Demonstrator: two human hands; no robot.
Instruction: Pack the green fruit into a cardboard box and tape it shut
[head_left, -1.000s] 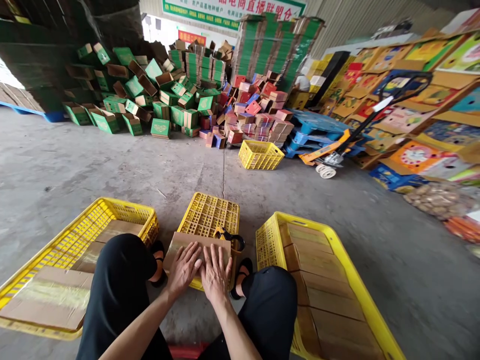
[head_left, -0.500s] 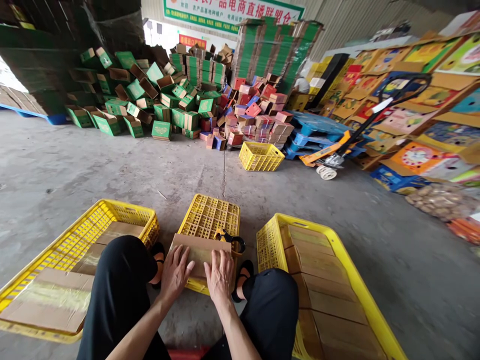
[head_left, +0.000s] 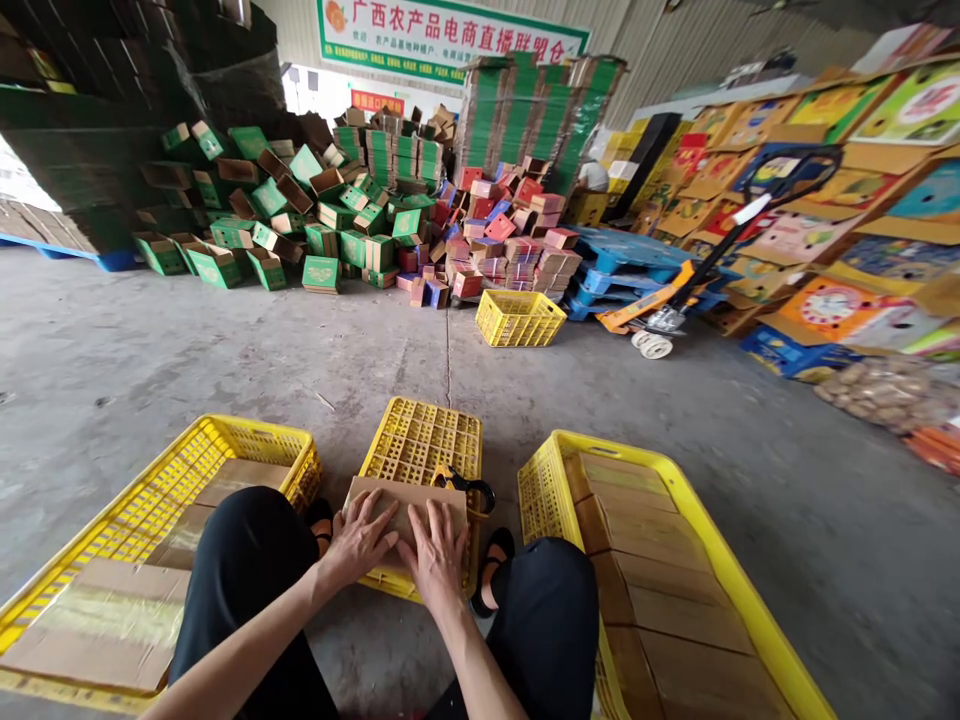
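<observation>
A small brown cardboard box (head_left: 409, 493) lies on an upturned yellow plastic crate (head_left: 427, 430) between my knees. My left hand (head_left: 364, 540) rests flat on the box's top with its fingers spread. Beside it, my right hand (head_left: 435, 550) also presses on the top, fingers stretched forward. The thumbs are close together near the middle. Just past the box's right corner sits a tape dispenser (head_left: 465, 485) with a yellow and black body, lying on the crate. My hands cover much of the box's near side.
At left, a yellow crate (head_left: 255, 440) holds several taped cardboard boxes (head_left: 112, 610). Another yellow crate (head_left: 660, 465) at right is lined with closed boxes (head_left: 675, 580). Farther off stand a yellow basket (head_left: 521, 318), a pallet jack (head_left: 660, 320), blue pallets (head_left: 630, 255) and heaped green cartons (head_left: 322, 272).
Both hands have shifted inward over the box top, the left one moving right, so they are closer together. The view has tilted up slightly.
</observation>
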